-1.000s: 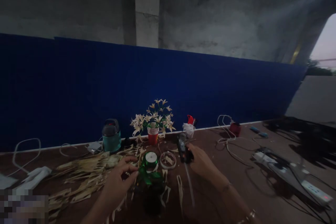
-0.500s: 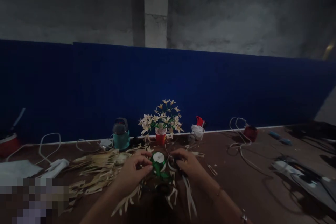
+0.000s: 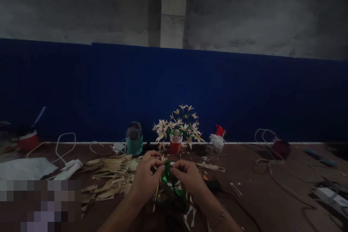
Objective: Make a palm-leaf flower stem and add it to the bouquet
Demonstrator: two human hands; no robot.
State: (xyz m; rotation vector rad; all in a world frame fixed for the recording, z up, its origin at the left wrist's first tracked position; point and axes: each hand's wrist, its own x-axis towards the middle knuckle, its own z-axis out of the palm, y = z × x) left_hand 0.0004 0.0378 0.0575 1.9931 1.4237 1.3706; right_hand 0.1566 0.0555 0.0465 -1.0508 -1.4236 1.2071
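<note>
My left hand [image 3: 146,179] and my right hand [image 3: 187,177] meet over the middle of the brown table [image 3: 272,203]. Both pinch a strip of shiny green ribbon [image 3: 166,174] that runs between their fingertips, and the spool under it is mostly hidden by my fingers. A black glue gun [image 3: 213,185] lies on the table just right of my right hand. Pale dried leaf strips [image 3: 111,177] are heaped to the left of my left hand.
Behind my hands stands a red cup of cream paper flowers [image 3: 176,132], with a teal jar [image 3: 134,139] to its left. White cables [image 3: 262,159], a power strip [image 3: 330,197] and a red pot [image 3: 28,139] lie around. A blue wall panel [image 3: 244,98] backs the table.
My right hand put the glue gun down on the table and came in to the ribbon. Both hands now pinch the green ribbon. The view has swung left.
</note>
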